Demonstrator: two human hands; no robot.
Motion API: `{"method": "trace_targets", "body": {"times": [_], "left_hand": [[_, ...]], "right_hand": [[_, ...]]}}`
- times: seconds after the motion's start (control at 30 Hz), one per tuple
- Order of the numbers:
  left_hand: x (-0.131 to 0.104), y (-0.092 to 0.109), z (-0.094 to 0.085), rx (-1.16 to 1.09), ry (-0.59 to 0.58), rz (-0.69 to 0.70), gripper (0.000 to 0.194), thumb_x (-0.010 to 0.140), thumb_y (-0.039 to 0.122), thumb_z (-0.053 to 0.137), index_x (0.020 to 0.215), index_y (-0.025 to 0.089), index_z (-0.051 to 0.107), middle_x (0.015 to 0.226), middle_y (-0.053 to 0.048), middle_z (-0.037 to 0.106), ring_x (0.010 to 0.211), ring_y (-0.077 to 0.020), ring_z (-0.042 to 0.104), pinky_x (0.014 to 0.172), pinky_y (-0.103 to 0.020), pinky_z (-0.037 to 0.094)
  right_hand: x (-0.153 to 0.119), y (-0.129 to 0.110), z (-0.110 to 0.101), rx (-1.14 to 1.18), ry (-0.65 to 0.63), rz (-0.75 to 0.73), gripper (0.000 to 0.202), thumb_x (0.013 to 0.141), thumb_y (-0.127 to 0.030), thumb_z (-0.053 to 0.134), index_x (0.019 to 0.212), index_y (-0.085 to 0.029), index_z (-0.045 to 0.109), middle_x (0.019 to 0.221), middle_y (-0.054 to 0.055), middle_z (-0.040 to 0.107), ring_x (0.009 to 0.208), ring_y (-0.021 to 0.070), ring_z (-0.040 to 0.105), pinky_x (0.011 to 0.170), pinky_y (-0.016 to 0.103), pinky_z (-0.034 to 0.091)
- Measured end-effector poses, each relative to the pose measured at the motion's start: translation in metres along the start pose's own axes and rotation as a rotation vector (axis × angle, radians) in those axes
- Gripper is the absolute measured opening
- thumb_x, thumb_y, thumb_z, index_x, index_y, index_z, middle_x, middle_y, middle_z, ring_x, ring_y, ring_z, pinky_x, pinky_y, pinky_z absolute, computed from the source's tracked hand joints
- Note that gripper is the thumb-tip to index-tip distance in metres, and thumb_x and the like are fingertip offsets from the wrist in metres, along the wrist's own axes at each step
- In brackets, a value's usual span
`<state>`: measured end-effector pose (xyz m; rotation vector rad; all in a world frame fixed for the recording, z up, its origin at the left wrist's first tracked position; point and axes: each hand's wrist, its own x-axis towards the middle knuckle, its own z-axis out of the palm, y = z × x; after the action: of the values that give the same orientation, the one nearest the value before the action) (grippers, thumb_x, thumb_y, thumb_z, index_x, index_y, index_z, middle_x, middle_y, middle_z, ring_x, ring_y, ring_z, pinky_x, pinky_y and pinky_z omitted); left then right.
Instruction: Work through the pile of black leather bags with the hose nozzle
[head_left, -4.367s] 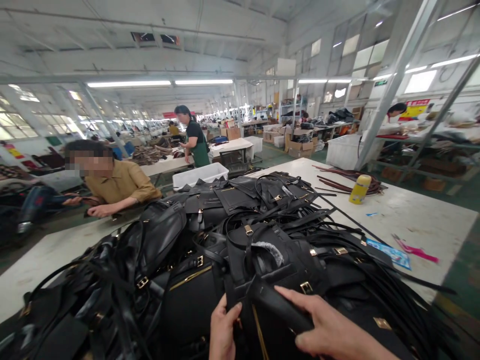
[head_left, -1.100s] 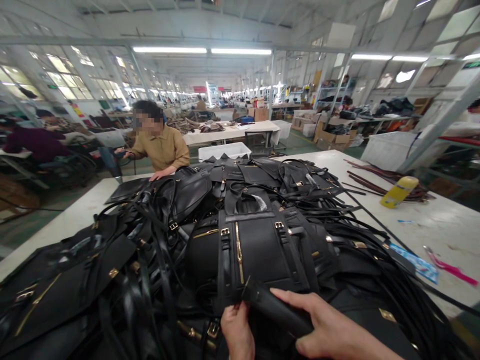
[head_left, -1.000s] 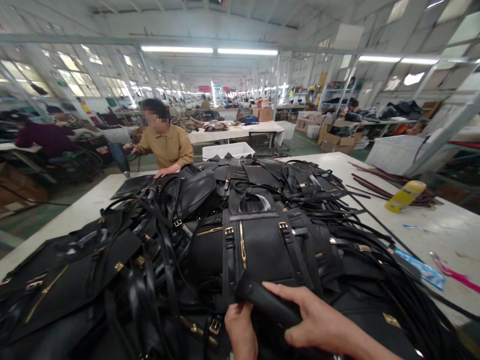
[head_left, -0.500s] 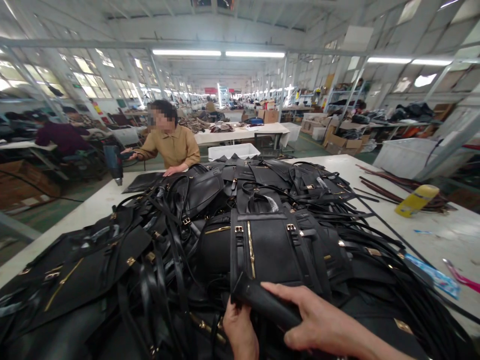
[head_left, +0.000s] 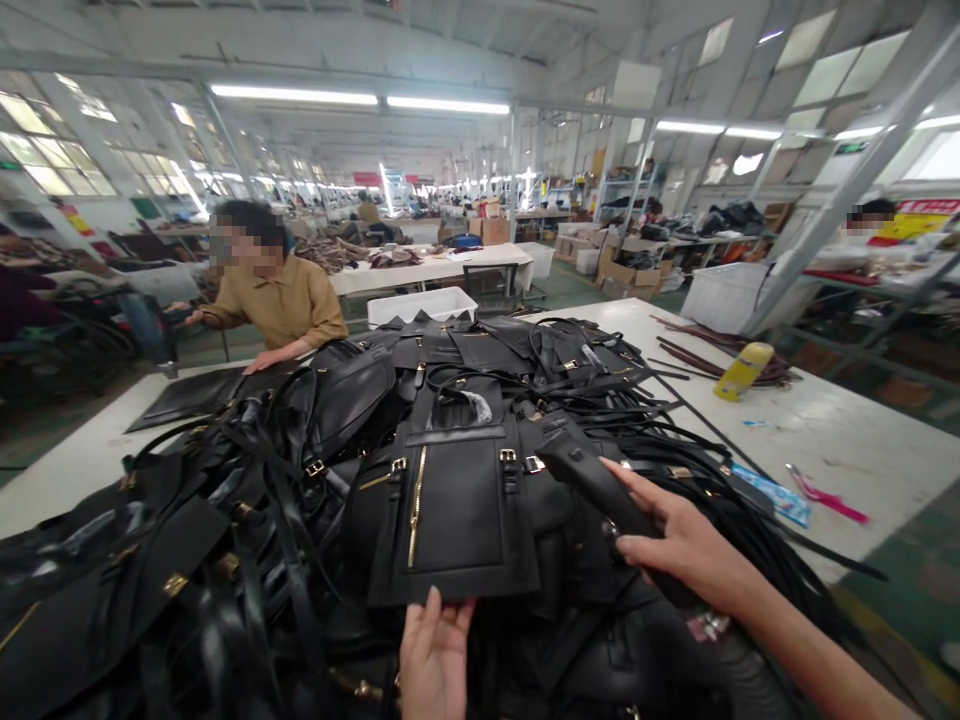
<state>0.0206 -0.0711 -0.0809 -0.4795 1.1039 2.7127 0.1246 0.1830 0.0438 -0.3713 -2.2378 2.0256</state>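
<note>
The left hand (head_left: 435, 655) touches the lower edge of a black bag front panel (head_left: 461, 510), which lies on a heap of black bags (head_left: 352, 390) between the left and right edges of the bench (head_left: 847, 420); whether its fingers pinch, I cannot tell. The right hand's (head_left: 686, 545) fingers wrap around a black hand tool (head_left: 592, 485), its tip near the panel's right side. Careful handling probably means keeping the panel flat and the tip clear of fingertips and loose straps (head_left: 724, 515).
</note>
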Motion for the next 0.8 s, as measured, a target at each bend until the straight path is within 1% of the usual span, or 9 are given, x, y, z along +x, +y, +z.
{"method": "trace_targets", "body": {"times": [0.1, 0.17, 0.27, 0.37, 0.47, 0.57, 0.67, 0.73, 0.8], "left_hand": [[-0.017, -0.032, 0.011, -0.049, -0.065, -0.245, 0.015, 0.071, 0.006, 0.055, 0.081, 0.018, 0.057, 0.085, -0.004, 0.068, 0.082, -0.0196, 0.064, 0.082, -0.043, 0.050], [-0.023, -0.049, 0.020, -0.060, -0.102, -0.338, 0.011, 0.071, 0.004, 0.054, 0.074, 0.015, 0.057, 0.081, -0.006, 0.068, 0.084, -0.0218, 0.064, 0.084, -0.043, 0.049], [-0.025, -0.061, 0.032, -0.023, -0.100, -0.354, 0.010, 0.074, 0.007, 0.055, 0.065, 0.012, 0.055, 0.076, -0.009, 0.069, 0.084, -0.0230, 0.065, 0.083, -0.041, 0.050], [-0.021, -0.066, 0.038, 0.044, -0.044, -0.297, 0.017, 0.073, 0.005, 0.056, 0.058, 0.012, 0.052, 0.069, -0.009, 0.069, 0.073, -0.0188, 0.066, 0.077, -0.037, 0.052], [-0.017, -0.072, 0.039, 0.079, -0.002, -0.247, 0.024, 0.071, 0.002, 0.057, 0.052, 0.013, 0.048, 0.061, -0.007, 0.067, 0.063, -0.0141, 0.065, 0.069, -0.030, 0.054], [-0.014, -0.080, 0.039, 0.119, 0.028, -0.174, 0.022, 0.069, 0.001, 0.059, 0.051, 0.011, 0.052, 0.057, -0.006, 0.066, 0.061, -0.0117, 0.063, 0.063, -0.023, 0.054], [-0.012, -0.084, 0.039, 0.131, 0.087, -0.107, 0.017, 0.065, 0.000, 0.062, 0.053, 0.009, 0.055, 0.056, -0.005, 0.065, 0.059, -0.0117, 0.063, 0.061, -0.022, 0.054], [-0.011, -0.084, 0.040, 0.128, 0.120, -0.084, 0.015, 0.061, -0.001, 0.066, 0.055, 0.009, 0.056, 0.056, -0.004, 0.065, 0.057, -0.0127, 0.063, 0.059, -0.024, 0.055], [-0.010, -0.084, 0.042, 0.155, 0.118, -0.074, 0.017, 0.056, 0.001, 0.070, 0.056, 0.010, 0.056, 0.056, -0.003, 0.065, 0.057, -0.0149, 0.063, 0.058, -0.026, 0.055]], "right_hand": [[-0.024, 0.027, -0.017, 0.013, 0.027, 0.100, 0.084, 0.063, -0.019, 0.057, 0.138, -0.025, 0.020, 0.111, 0.004, 0.062, 0.064, 0.0167, 0.061, 0.070, 0.033, 0.050], [-0.040, 0.042, -0.020, 0.037, -0.001, 0.145, 0.084, 0.061, -0.020, 0.058, 0.137, -0.026, 0.022, 0.114, 0.004, 0.061, 0.071, 0.0208, 0.063, 0.072, 0.034, 0.050], [-0.059, 0.052, -0.017, 0.068, -0.068, 0.144, 0.080, 0.059, -0.016, 0.057, 0.134, -0.026, 0.032, 0.115, 0.002, 0.060, 0.093, 0.0261, 0.060, 0.083, 0.035, 0.047], [-0.066, 0.048, -0.010, 0.038, -0.104, 0.134, 0.073, 0.056, -0.008, 0.056, 0.126, -0.026, 0.046, 0.118, -0.001, 0.059, 0.114, 0.0263, 0.047, 0.098, 0.035, 0.035], [-0.060, 0.044, 0.000, -0.002, -0.142, 0.151, 0.072, 0.055, -0.007, 0.054, 0.124, -0.026, 0.048, 0.116, 0.000, 0.060, 0.106, 0.0253, 0.053, 0.091, 0.033, 0.041], [-0.042, 0.048, 0.014, 0.007, -0.178, 0.123, 0.076, 0.052, -0.005, 0.053, 0.125, -0.026, 0.047, 0.105, 0.001, 0.063, 0.082, 0.0195, 0.061, 0.067, 0.024, 0.049], [-0.024, 0.049, 0.024, 0.098, -0.218, 0.082, 0.082, 0.053, -0.003, 0.051, 0.131, -0.025, 0.036, 0.086, -0.003, 0.065, 0.051, 0.0079, 0.053, 0.043, 0.015, 0.038], [-0.019, 0.045, 0.026, 0.130, -0.222, 0.069, 0.084, 0.057, -0.003, 0.049, 0.135, -0.026, 0.029, 0.084, -0.005, 0.066, 0.047, 0.0063, 0.050, 0.040, 0.014, 0.036], [-0.019, 0.038, 0.024, 0.111, -0.234, 0.028, 0.079, 0.058, -0.003, 0.052, 0.132, -0.025, 0.036, 0.098, -0.002, 0.065, 0.066, 0.0122, 0.060, 0.055, 0.017, 0.046]]}}
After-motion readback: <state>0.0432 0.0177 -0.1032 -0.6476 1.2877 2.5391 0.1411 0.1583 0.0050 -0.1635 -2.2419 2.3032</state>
